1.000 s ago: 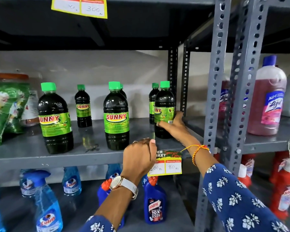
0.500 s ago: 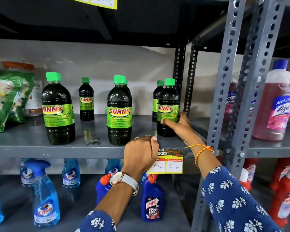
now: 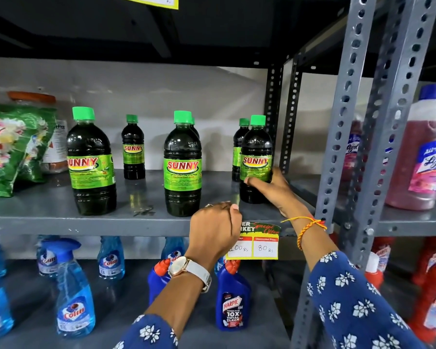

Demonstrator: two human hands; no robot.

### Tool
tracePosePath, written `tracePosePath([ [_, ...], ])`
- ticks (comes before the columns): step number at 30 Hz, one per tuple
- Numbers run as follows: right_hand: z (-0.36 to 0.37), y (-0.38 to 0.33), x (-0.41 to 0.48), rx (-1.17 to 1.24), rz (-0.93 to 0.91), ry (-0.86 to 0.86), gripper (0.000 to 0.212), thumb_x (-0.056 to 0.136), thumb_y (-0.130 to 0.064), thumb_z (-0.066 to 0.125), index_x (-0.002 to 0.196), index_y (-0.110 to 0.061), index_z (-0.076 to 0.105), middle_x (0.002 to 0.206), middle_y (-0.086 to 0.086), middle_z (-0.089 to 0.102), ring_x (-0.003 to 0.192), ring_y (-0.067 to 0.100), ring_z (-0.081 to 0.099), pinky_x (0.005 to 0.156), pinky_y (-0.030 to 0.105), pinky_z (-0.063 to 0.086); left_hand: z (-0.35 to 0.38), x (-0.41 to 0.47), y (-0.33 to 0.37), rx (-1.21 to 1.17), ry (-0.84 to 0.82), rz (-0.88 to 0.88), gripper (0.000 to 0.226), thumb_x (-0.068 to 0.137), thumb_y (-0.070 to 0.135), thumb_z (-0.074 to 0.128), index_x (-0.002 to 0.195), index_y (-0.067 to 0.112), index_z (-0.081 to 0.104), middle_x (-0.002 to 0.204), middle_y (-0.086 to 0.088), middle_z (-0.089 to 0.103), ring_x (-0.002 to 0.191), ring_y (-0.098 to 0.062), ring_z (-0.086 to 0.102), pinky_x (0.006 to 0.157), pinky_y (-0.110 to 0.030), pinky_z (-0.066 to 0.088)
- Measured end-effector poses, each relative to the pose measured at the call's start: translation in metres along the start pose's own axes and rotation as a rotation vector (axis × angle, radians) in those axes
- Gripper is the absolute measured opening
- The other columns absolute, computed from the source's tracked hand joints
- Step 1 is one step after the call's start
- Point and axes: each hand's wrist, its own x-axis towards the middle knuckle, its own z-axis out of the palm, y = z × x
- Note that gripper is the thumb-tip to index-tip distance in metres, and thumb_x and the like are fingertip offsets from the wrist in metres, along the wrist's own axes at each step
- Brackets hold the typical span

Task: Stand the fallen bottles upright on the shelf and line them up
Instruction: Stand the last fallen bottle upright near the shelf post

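Gripping rightmost bottle [image 3: 256,157], right hand [image 3: 269,187] hides its lower label.

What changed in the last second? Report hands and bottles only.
The right hand, keeping its grip, turned the rightmost front bottle so its SUNNY label now faces forward; before, it was turned partly away. The bottle stands in the same spot. The left hand stayed fisted at the shelf edge; the other bottles stayed upright, unmoved.

Both arms wear dark blue sleeves [image 3: 350,298] printed with small white flowers, the left wrist carries a rose-gold watch [image 3: 180,267] on a white strap, and the right wrist an orange-yellow thread bracelet [image 3: 306,229].
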Motion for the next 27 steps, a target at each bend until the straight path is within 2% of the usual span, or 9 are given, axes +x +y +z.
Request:
tracePosePath([
  [3, -0.001, 0.0, -0.002, 0.014, 0.004, 0.027, 0.053, 0.068, -0.03, 0.077, 0.104, -0.022, 0.04, 0.09, -0.011, 0.055, 0.092, 0.015, 0.054, 0.081, 0.029, 0.04, 0.0, 0.0, 0.0, -0.001, -0.01, -0.003, 0.039, 0.086, 0.027, 0.029, 0.056, 0.017, 0.051, 0.051, -0.002, 0.059, 0.043, -0.019, 0.049, 0.042, -0.015, 0.011],
  [6, -0.001, 0.0, -0.002, -0.014, -0.001, 0.02, 0.049, 0.069, -0.032, 0.074, 0.105, -0.023, 0.042, 0.097, -0.006, 0.055, 0.094, 0.016, 0.053, 0.081, 0.029, 0.039, 0.0, 0.0, 0.0, 0.004, -0.026, 0.0, 0.037, 0.087, 0.026, 0.03, 0.057, 0.018, 0.051, 0.052, -0.003, 0.06, 0.045, -0.021, 0.05, 0.043, -0.023, 0.016],
  [9, -0.002, 0.0, -0.003, 0.006, 0.01, 0.015, 0.05, 0.068, -0.034, 0.075, 0.106, -0.025, 0.043, 0.099, -0.004, 0.056, 0.097, 0.018, 0.055, 0.085, 0.033, 0.042, -0.001, 0.0, -0.001, 0.007, -0.047, 0.003, 0.033, 0.087, 0.022, 0.038, 0.058, 0.016, 0.053, 0.055, -0.004, 0.062, 0.047, -0.022, 0.052, 0.046, -0.023, 0.02],
  [13, -0.002, -0.002, -0.004, -0.058, 0.011, 0.007, 0.05, 0.068, -0.035, 0.074, 0.109, -0.025, 0.047, 0.106, -0.002, 0.058, 0.104, 0.022, 0.056, 0.094, 0.038, 0.045, -0.002, 0.0, -0.002, -0.009, -0.069, 0.012, 0.031, 0.087, 0.022, 0.037, 0.059, 0.018, 0.048, 0.057, -0.006, 0.063, 0.049, -0.024, 0.054, 0.046, -0.024, 0.023],
  [16, -0.007, -0.007, -0.009, -0.104, 0.022, -0.008, 0.05, 0.069, -0.037, 0.073, 0.11, -0.024, 0.048, 0.106, -0.002, 0.058, 0.101, 0.021, 0.056, 0.087, 0.033, 0.043, -0.003, 0.0, -0.002, -0.008, -0.068, 0.014, 0.03, 0.087, 0.024, 0.035, 0.058, 0.02, 0.042, 0.056, -0.005, 0.061, 0.048, -0.023, 0.052, 0.046, -0.024, 0.021],
  [18, -0.01, -0.01, -0.017, -0.101, 0.005, -0.022, 0.047, 0.069, -0.038, 0.073, 0.107, -0.027, 0.048, 0.104, -0.003, 0.06, 0.095, 0.016, 0.057, 0.081, 0.029, 0.041, -0.002, 0.0, -0.002, 0.007, -0.076, 0.004, 0.033, 0.087, 0.026, 0.033, 0.059, 0.018, 0.047, 0.056, -0.004, 0.061, 0.05, -0.023, 0.053, 0.046, -0.025, 0.022],
  [23, -0.019, -0.015, -0.042, -0.084, -0.055, -0.03, 0.034, 0.069, -0.036, 0.073, 0.094, -0.036, 0.051, 0.089, -0.018, 0.061, 0.08, -0.01, 0.053, 0.063, 0.01, 0.038, -0.002, -0.001, 0.001, -0.007, -0.08, -0.019, 0.034, 0.087, 0.028, 0.031, 0.058, 0.018, 0.045, 0.056, -0.005, 0.06, 0.05, -0.025, 0.054, 0.045, -0.026, 0.024],
  [25, -0.022, -0.017, -0.05, -0.1, -0.072, -0.007, 0.03, 0.068, -0.038, 0.073, 0.09, -0.038, 0.053, 0.087, -0.022, 0.06, 0.079, -0.011, 0.054, 0.062, 0.007, 0.037, -0.002, -0.001, 0.001, -0.006, -0.078, -0.025, 0.035, 0.087, 0.028, 0.03, 0.057, 0.017, 0.044, 0.056, -0.007, 0.061, 0.051, -0.028, 0.054, 0.045, -0.026, 0.024],
  [27, -0.023, -0.016, -0.055, -0.12, -0.092, 0.026, 0.032, 0.068, -0.039, 0.072, 0.093, -0.036, 0.054, 0.089, -0.017, 0.061, 0.081, -0.002, 0.057, 0.066, 0.012, 0.039, -0.002, -0.002, 0.002, -0.004, -0.079, -0.021, 0.035, 0.087, 0.028, 0.029, 0.057, 0.017, 0.044, 0.057, -0.009, 0.062, 0.052, -0.03, 0.055, 0.046, -0.027, 0.026],
])
